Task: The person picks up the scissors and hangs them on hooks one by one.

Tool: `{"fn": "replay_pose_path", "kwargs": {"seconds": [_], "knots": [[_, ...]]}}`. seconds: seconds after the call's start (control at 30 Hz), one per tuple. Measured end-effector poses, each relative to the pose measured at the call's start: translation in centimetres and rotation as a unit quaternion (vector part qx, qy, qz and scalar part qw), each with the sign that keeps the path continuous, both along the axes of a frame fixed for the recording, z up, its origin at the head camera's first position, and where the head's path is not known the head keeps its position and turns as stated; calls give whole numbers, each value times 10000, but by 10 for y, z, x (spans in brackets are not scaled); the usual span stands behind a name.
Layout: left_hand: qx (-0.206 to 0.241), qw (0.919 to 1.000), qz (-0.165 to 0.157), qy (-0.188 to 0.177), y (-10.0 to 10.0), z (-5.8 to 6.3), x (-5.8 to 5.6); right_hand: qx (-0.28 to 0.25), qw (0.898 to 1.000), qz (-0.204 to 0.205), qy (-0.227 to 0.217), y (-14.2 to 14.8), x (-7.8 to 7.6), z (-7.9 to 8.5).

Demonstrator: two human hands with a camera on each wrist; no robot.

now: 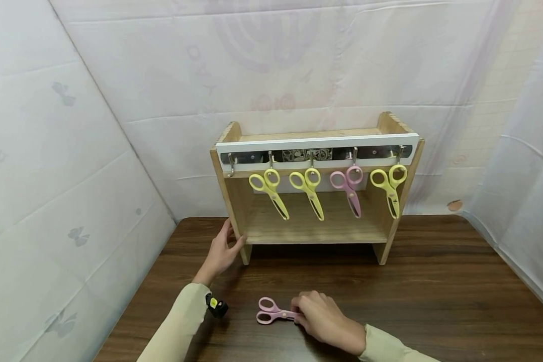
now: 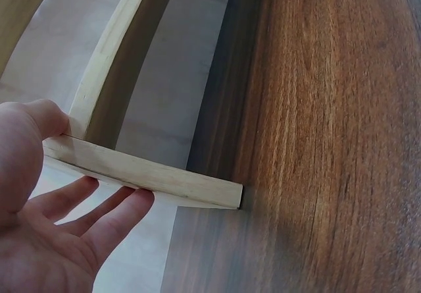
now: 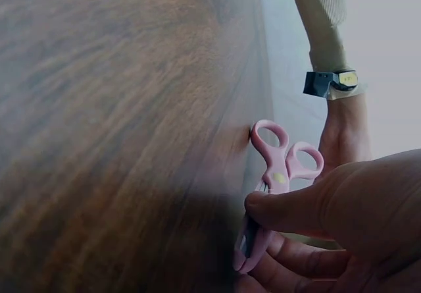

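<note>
Pink scissors lie low over the dark table, handle loops pointing left in the head view. My right hand pinches them by the blades between thumb and fingers, which the right wrist view shows closely; the scissors' loops stick out past the thumb. My left hand holds the left side panel of a small wooden shelf near its lower board. In the left wrist view its thumb lies on the inner side and its fingers touch the outer face of the panel.
A white rail with several metal hooks crosses the shelf's front. Three yellow scissors and one pink pair hang from hooks; another hook is at the far left. Pale sheeting stands behind the wooden table.
</note>
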State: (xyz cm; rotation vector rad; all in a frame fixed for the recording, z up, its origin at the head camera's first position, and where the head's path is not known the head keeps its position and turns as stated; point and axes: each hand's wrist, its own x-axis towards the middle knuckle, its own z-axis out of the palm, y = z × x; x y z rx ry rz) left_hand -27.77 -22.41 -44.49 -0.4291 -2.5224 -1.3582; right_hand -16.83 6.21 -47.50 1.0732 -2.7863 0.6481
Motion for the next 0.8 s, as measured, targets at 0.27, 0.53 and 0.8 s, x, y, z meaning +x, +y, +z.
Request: {"fn": "replay_pose_path", "kwargs": {"seconds": [0.27,0.53,0.8], "knots": [[81,9999,44,-41,0,-1,-2,-192,9983,65,543,-2,-15,33],[-20,10000,-15,95,-1,0,-1,-953,9886,57,1168,-10,-37,90],[-185,9994,132,264,-2,-1,0,-2239,9645,248,1378,-30,-52,132]]}}
